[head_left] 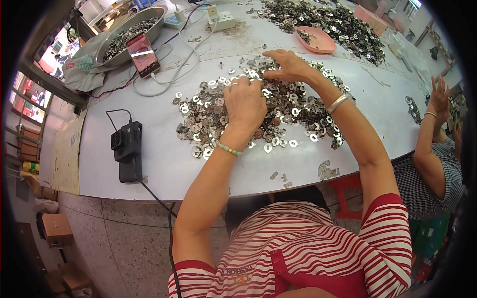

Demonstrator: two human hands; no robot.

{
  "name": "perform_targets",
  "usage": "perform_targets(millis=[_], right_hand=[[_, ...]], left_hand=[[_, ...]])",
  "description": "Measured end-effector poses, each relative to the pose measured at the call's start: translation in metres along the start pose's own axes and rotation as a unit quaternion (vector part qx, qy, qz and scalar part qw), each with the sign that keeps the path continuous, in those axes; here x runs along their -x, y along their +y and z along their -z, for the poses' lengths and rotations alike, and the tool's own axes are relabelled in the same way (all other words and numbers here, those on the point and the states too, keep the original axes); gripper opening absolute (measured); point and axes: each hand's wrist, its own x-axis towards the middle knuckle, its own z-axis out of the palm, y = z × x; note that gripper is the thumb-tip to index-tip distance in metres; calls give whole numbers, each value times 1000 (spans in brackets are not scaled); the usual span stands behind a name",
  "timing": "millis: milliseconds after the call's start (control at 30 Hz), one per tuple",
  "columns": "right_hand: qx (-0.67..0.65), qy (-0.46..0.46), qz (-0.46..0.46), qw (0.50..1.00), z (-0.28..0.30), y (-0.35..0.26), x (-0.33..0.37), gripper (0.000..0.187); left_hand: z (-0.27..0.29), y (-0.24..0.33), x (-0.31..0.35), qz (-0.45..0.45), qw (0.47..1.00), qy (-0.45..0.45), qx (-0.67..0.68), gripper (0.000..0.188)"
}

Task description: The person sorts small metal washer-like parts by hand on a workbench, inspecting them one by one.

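A wide heap of small, shiny metal pieces (203, 119), mostly round with cut-out centres, lies on the pale tabletop in front of me. My left hand (244, 102) rests on the heap's middle, back upward, fingers bent and close together. Its fingertips are out of sight, so whatever they grip cannot be made out. Over the far edge of the heap, my right hand (289, 67) is open, with thumb and forefinger spread apart and pointing left. No piece is visible between them.
Left of the heap sit a black device (129, 151) with a cable and a propped phone (143, 55). Behind are a metal basin (161, 22) of pieces, a power socket (221, 20), a pink dish (318, 42) and a larger dark heap (343, 25). Another person's hand (438, 97) is at right.
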Motion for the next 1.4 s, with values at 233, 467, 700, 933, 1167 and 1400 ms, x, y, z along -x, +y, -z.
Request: perform_targets(millis=[233,467,700,933,1167,1400], right_hand=[[-40,-26,110,993,1,-23,6,43],[-63,42,47,996,-5,-14,12,25],[-201,30,3,979,4,-11,25,31],[-330,-40,44,942,25,-49,49,19],[-195,68,55,977,26,-15,50,23],[49,207,0,977,-2,33,54,31]], left_hand=[[-1,-3,1,25,1000,-13,-8,20],[-2,-2,0,11,1000,0,-4,15],[0,-2,-1,18,1000,-8,-7,17],[3,-7,-3,24,999,-15,16,18],[10,-8,-2,49,997,-40,49,18],[7,-7,-7,47,996,-54,53,19]])
